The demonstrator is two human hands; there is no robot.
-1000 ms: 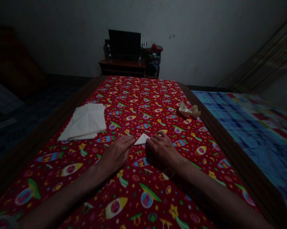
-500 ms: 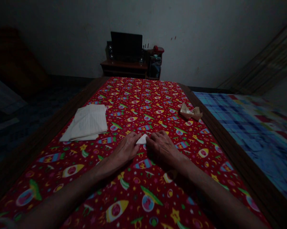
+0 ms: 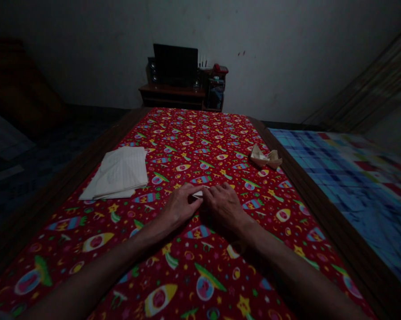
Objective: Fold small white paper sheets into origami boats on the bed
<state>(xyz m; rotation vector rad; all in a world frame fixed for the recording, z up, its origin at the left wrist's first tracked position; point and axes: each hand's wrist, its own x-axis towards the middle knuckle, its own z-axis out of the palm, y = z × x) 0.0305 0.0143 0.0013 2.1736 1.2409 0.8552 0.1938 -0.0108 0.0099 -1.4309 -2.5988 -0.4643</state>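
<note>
A small folded white paper (image 3: 198, 194) lies on the red rocket-patterned cloth (image 3: 194, 146), almost wholly covered by my fingers. My left hand (image 3: 178, 205) lies flat on its left side with fingers stretched across it. My right hand (image 3: 223, 203) presses on its right side, fingers curled down onto the paper. The two hands touch at the fingertips. Only a thin white sliver of the paper shows between them.
A stack of white lined sheets (image 3: 118, 173) lies to the left. A crumpled brownish folded paper (image 3: 265, 158) sits near the right wooden edge (image 3: 307, 191). A blue checked cloth (image 3: 347, 178) lies on the right. A dark cabinet with a screen (image 3: 177, 75) stands at the wall.
Both hands have closed in over the white paper. A second ago its triangular tip stood clear between them; now it is nearly covered.
</note>
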